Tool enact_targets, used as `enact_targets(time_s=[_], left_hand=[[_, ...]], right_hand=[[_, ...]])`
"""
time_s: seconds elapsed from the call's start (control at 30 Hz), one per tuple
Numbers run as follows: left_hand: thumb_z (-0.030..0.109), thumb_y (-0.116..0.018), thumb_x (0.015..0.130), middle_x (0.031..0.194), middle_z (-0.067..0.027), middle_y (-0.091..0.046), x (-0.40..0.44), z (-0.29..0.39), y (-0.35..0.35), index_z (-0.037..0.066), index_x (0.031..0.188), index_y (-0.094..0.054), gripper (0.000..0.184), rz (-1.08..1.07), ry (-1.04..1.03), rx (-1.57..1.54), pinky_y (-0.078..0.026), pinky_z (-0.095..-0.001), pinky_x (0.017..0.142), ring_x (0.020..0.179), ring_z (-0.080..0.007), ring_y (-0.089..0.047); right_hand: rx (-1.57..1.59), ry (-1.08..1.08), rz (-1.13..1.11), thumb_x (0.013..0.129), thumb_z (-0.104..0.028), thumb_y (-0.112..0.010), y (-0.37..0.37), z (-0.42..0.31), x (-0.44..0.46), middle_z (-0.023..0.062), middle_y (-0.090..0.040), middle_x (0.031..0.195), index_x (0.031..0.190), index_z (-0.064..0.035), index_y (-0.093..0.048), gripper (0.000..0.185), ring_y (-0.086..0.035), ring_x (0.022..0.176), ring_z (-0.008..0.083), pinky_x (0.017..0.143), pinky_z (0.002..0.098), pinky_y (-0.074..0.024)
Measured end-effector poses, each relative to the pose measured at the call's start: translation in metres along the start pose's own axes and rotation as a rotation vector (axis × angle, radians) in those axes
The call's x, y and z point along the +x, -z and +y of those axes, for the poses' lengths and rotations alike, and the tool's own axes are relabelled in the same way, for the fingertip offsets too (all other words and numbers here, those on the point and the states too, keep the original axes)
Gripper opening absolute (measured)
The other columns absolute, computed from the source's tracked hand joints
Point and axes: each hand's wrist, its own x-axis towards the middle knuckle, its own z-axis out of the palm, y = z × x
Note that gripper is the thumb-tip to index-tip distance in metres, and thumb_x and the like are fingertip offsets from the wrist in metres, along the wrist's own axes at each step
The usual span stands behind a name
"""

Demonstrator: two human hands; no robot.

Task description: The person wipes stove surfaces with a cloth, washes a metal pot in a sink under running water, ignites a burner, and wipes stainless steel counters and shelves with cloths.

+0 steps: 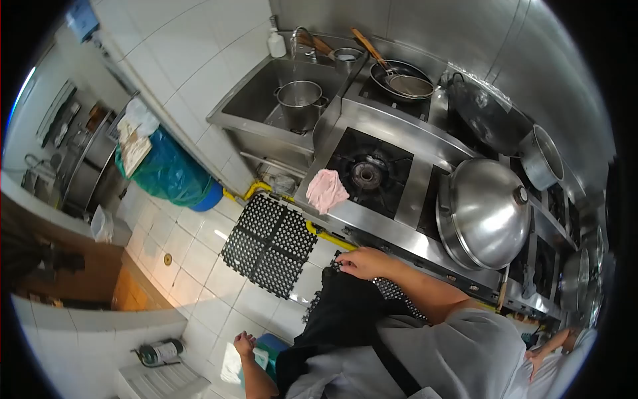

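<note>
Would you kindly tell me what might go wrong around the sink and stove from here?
The tap seems to be running into the pot in the sink, so the pot might overflow if left unattended. The pink cloth lies at the edge of the stove, beside a burner; it could slip off, or scorch if that burner were lit.

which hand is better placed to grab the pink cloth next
Probably the right hand: it looks nearer the cloth and stove, while the left hand is farther from both.
</note>
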Motion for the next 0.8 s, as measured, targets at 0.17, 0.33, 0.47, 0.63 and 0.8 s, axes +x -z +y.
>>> enact_targets(time_s=[0.17,0.33,0.47,0.63,0.8], left_hand=[[0.025,-0.058,0.093,0.091,-0.0177,-0.066,0.026,0.044,-0.042,0.005,0.117,-0.052,0.032,-0.028,0.063,0.119,-0.053,-0.0468,0.059,0.073,-0.0313,-0.066],[0.014,-0.06,0.092,0.084,-0.0163,-0.067,0.075,0.044,-0.043,-0.01,0.113,-0.052,0.033,-0.23,0.07,0.257,-0.054,-0.0348,0.056,0.066,-0.0265,-0.067],[0.019,-0.06,0.092,0.082,-0.0146,-0.068,0.12,0.065,-0.027,-0.004,0.111,-0.057,0.03,-0.132,0.248,0.329,-0.052,-0.0335,0.054,0.06,-0.0244,-0.065],[0.027,-0.058,0.094,0.082,-0.0134,-0.067,0.205,0.156,-0.029,0.001,0.112,-0.058,0.032,-0.161,0.342,0.444,-0.049,-0.0342,0.05,0.058,-0.024,-0.064],[0.028,-0.057,0.094,0.087,-0.0135,-0.067,0.318,0.31,-0.057,0.001,0.118,-0.055,0.036,-0.202,0.204,0.418,-0.052,-0.0377,0.054,0.067,-0.0245,-0.065]], right_hand=[[0.01,0.119,0.027,0.092,-0.027,-0.058,0.029,-0.009,0.093,0.0166,-0.068,0.1,0.12,-0.0074,-0.061,0.034,-0.065,0.089,0.0333,0.078,0.0432,-0.0515],[0.026,0.151,0.068,0.093,-0.029,-0.058,0.063,-0.033,0.168,0.0159,-0.067,0.103,0.12,-0.0085,-0.062,0.034,-0.064,0.094,0.0332,0.08,0.0435,-0.0511],[0.099,0.119,0.119,0.091,-0.028,-0.06,0.068,-0.024,0.221,0.0148,-0.068,0.098,0.118,-0.0101,-0.063,0.032,-0.065,0.087,0.0319,0.075,0.0422,-0.0518],[0.17,-0.037,0.167,0.09,-0.027,-0.061,0.066,-0.029,0.293,0.0137,-0.068,0.092,0.116,-0.0102,-0.063,0.031,-0.065,0.083,0.0331,0.072,0.043,-0.0514],[0.258,-0.159,0.122,0.09,-0.026,-0.061,0.083,-0.074,0.368,0.0131,-0.069,0.099,0.116,-0.0067,-0.062,0.032,-0.067,0.09,0.0325,0.078,0.0409,-0.0524]])
